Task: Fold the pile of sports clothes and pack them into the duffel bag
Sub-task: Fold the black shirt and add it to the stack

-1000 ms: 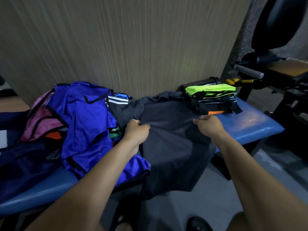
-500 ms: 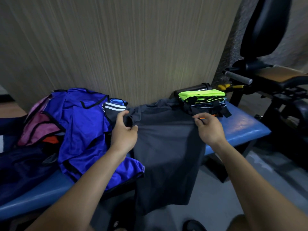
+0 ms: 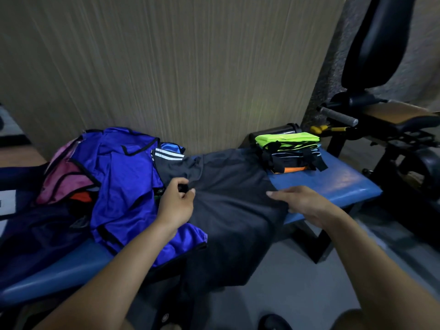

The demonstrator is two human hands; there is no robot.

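Right hand (image 3: 307,206) now flat, fingers straight, pressing dark grey garment (image 3: 233,210); earlier it pinched edge. Left hand (image 3: 176,206) pinches sleeve fabric at fingertips. Smoothing before fold, likely. Beyond fingers: blue bench (image 3: 333,184), folded stack (image 3: 290,151), unfolded blue pile (image 3: 123,177), wood-grain wall (image 3: 166,67). Duffel bag not identifiable.

Single head-worn wide-angle view, aimed forward and down, blue bench (image 3: 333,184) seen close from standing height. Wood-grain wall (image 3: 166,67) faced right behind bench. Forearms entered from bottom edge. Floor (image 3: 297,282) caught below bench front.
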